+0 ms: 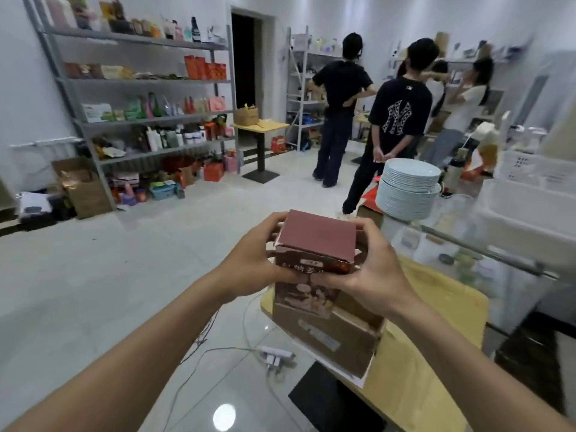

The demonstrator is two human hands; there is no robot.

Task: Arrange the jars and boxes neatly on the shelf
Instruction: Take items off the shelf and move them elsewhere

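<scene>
Between the curled fingers of the left hand (pixel 249 263) and right hand (pixel 371 269), a maroon printed cardboard box (pixel 314 254) sits clamped above a brown open carton (pixel 336 335), best carried level to the distant grey metal shelf (pixel 140 120).

Held between the two hands is a tall cardboard box (pixel 314 260) with a plain dusty-red top flap and dark brown sides printed with pale figures and lettering. Just below the hands sits an open plain-brown corrugated carton (pixel 330 338) on a yellow tabletop (pixel 436 307). To the right of the hands stands a stack of pale blue-white plates (pixel 408 188). Far beyond the left hand, a grey metal shelf rack (pixel 149 120) carries orange-red boxes (pixel 205 68) and green packets (pixel 134 109). The floor (pixel 93 275) is glossy pale grey.
</scene>
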